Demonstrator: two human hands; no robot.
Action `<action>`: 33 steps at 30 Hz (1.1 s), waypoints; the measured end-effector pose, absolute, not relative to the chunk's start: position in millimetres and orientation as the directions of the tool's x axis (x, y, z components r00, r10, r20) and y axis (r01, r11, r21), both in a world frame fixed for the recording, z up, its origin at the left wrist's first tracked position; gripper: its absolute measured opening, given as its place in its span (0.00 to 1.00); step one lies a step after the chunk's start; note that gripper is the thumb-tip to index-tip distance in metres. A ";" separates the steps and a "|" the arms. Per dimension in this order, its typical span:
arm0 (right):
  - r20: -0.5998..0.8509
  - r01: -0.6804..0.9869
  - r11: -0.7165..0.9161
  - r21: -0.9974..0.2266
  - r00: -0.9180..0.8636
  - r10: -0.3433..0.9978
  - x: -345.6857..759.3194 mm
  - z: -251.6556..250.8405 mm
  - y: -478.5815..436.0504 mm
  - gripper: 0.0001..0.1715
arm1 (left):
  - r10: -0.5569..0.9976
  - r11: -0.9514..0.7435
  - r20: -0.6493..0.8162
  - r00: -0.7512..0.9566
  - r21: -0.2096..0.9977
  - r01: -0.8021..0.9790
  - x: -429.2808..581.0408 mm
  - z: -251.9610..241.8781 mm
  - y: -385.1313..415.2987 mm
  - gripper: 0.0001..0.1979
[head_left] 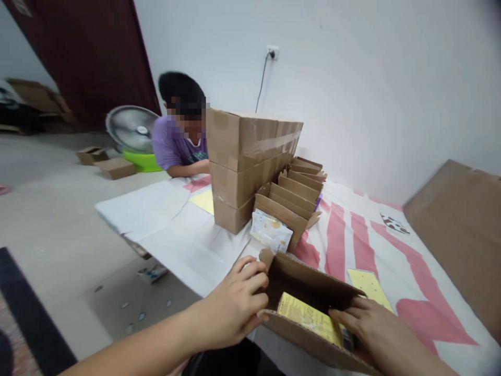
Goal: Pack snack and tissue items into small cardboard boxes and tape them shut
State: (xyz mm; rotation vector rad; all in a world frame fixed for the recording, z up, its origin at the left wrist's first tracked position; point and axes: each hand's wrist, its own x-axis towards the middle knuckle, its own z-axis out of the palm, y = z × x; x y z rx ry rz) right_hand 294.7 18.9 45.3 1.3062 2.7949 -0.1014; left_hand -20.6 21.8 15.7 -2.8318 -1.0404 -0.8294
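An open cardboard box (309, 277) lies tilted at the table's near edge, with a yellow printed box (309, 318) inside. My left hand (245, 303) is closed on its left end, fingers curled at the flap and near wall. At the other end my right hand (368, 318) reaches in over the rim, its fingertips against the right end of the yellow box. Part of that hand's grip is hidden inside. A small dark item beside the yellow box is too covered to name. Just beyond, a white printed pouch (271, 230) leans on a row of open cardboard boxes (291, 198).
Taped cartons (238, 167) stand stacked on the table (156, 209). Behind them a person in a purple shirt (176, 136) leans on the tabletop. Yellow sheets (370, 287) lie on the striped cloth. A large cardboard panel (457, 235) rises at right; a fan (133, 128) stands back left.
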 end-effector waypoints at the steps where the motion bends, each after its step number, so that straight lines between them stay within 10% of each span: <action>1: -0.089 0.765 0.642 -0.042 -0.643 0.761 292.5 44.9 20.4 0.25 | 0.600 -0.780 0.476 0.643 0.172 0.602 -21.2 15.8 21.9 0.08; 10: -0.109 0.846 0.526 0.084 -0.517 0.849 291.5 17.4 38.0 0.33 | 0.609 -0.788 0.441 0.659 0.247 0.563 -22.8 11.4 27.4 0.06; 21: -0.007 0.824 0.423 -0.377 -0.460 0.888 315.8 48.9 37.9 0.27 | 0.590 -0.805 0.401 0.700 0.233 0.545 -20.9 35.2 41.9 0.11; 27: 0.130 0.699 0.350 -0.623 -0.349 0.928 324.6 79.5 53.9 0.29 | 0.605 -0.795 0.584 0.541 0.486 0.364 -21.6 68.3 71.4 0.18; 33: 0.366 0.703 0.450 -0.551 -0.280 0.887 306.4 102.8 100.9 0.30 | 0.703 -0.613 0.483 0.522 0.784 0.101 10.0 81.7 139.9 0.48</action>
